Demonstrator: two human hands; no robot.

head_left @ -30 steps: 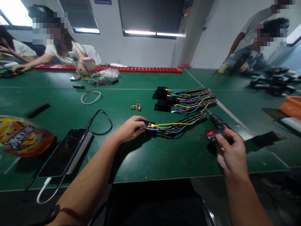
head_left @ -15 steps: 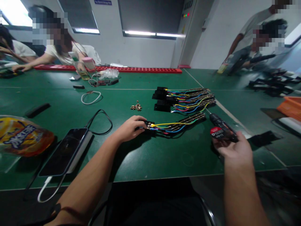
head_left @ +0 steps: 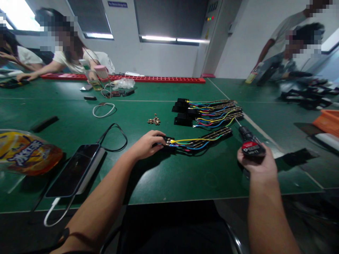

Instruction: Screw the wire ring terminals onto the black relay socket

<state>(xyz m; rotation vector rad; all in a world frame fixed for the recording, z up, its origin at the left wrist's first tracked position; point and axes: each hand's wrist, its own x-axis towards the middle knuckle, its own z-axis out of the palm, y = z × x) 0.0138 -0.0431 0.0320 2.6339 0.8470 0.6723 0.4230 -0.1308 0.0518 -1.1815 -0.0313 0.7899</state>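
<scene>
My left hand (head_left: 146, 144) rests on the green table, fingers curled over a black terminal block (head_left: 167, 141) from which yellow, blue and red wires (head_left: 201, 140) run to the right. My right hand (head_left: 256, 165) is wrapped round the grip of a black and red electric screwdriver (head_left: 249, 142), whose bit points away toward the wire bundles. A stack of finished black blocks with coloured wires (head_left: 209, 112) lies beyond. A small heap of brass screws (head_left: 154, 120) sits just past my left hand.
A phone on a power bank (head_left: 75, 168) with a black cable and a white cable lies at the left, beside an orange snack bag (head_left: 25, 152). A red slotted tray (head_left: 148, 78) runs along the far edge. Other people sit at the far left and right. An orange bin (head_left: 328, 120) stands at the right.
My right hand has closed round the screwdriver and lifted it more upright, its red end cap now facing me. My left hand has stayed on the block.
</scene>
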